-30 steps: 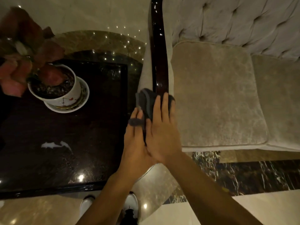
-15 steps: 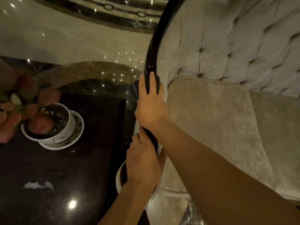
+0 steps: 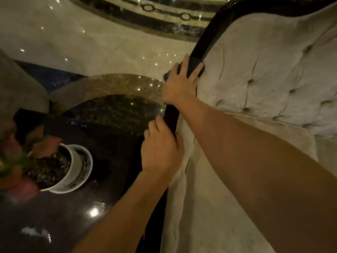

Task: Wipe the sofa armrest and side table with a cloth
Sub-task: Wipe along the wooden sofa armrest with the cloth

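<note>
cloth (image 3: 191, 67) under right grip (image 3: 179, 84), clasped on armrest (image 3: 170, 115); left grip (image 3: 161, 150) clasps armrest.

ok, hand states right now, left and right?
Left hand: gripping the dark wooden armrest, no cloth.
Right hand: fingers curled over the dark cloth, pressing it onto the armrest higher up.

Right hand (image 3: 179, 83) extended far forward, fingers curled, gripping cloth (image 3: 191, 67). Left hand (image 3: 161, 150) nearer, fingers wrapped on armrest (image 3: 170, 115). Both forearms bare.
</note>
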`<state>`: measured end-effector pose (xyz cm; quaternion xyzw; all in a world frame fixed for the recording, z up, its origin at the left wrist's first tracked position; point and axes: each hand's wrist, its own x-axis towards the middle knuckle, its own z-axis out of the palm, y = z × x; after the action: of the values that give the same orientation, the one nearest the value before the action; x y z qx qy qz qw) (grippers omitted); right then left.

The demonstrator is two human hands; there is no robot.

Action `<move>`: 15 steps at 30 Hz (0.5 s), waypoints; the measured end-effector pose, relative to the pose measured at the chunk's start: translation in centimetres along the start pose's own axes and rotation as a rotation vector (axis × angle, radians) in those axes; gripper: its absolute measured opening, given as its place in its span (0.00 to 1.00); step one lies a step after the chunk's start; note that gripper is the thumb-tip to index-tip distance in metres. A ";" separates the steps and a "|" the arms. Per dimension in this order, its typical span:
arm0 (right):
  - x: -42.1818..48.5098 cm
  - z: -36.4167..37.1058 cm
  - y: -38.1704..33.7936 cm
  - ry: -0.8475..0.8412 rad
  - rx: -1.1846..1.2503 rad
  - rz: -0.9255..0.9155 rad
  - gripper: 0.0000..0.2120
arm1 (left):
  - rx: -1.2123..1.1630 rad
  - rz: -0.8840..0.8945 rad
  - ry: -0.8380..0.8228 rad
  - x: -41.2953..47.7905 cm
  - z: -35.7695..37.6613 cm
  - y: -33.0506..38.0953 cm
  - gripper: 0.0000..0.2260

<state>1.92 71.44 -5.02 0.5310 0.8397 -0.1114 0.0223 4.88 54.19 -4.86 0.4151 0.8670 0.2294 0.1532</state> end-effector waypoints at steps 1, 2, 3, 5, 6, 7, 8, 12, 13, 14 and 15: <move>0.3 0.1 0.9 0.025 -0.011 -0.087 0.36 | 0.028 0.002 -0.001 1.1 0.1 0.5 0.30; 0.4 0.3 1.9 0.043 -0.011 -0.185 0.31 | 0.052 0.000 -0.002 1.9 0.2 0.9 0.29; 0.5 0.3 2.9 0.055 -0.004 -0.275 0.27 | 0.081 -0.007 -0.005 2.6 0.3 1.4 0.29; 1.1 -0.3 4.8 0.081 0.017 -0.394 0.23 | 0.129 -0.029 -0.015 4.2 0.7 2.3 0.28; 1.8 -0.7 5.4 0.102 0.022 -0.411 0.23 | 0.137 -0.039 -0.024 5.0 0.8 2.7 0.27; 2.5 -0.9 5.9 0.128 0.018 -0.412 0.23 | 0.149 -0.047 -0.027 5.7 1.1 3.0 0.26; 3.6 -1.4 6.2 0.157 0.009 -0.411 0.23 | 0.169 -0.052 -0.022 6.8 1.3 3.5 0.24; 5.9 -2.1 7.2 0.245 -0.048 -0.442 0.23 | 0.256 -0.041 -0.002 10.2 2.3 5.1 0.15; 6.6 -2.6 7.7 0.263 -0.075 -0.476 0.23 | 0.255 -0.051 -0.005 11.3 2.5 6.0 0.15; 7.5 -3.2 8.3 0.272 -0.107 -0.518 0.24 | 0.247 -0.063 -0.008 12.5 2.7 6.8 0.15; 8.4 -4.0 9.0 0.272 -0.139 -0.562 0.24 | 0.246 -0.075 -0.006 13.8 2.9 7.9 0.15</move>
<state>6.61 83.44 -3.89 0.2853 0.9545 0.0166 -0.0856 2.92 70.23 -4.27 0.3987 0.9030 0.1139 0.1122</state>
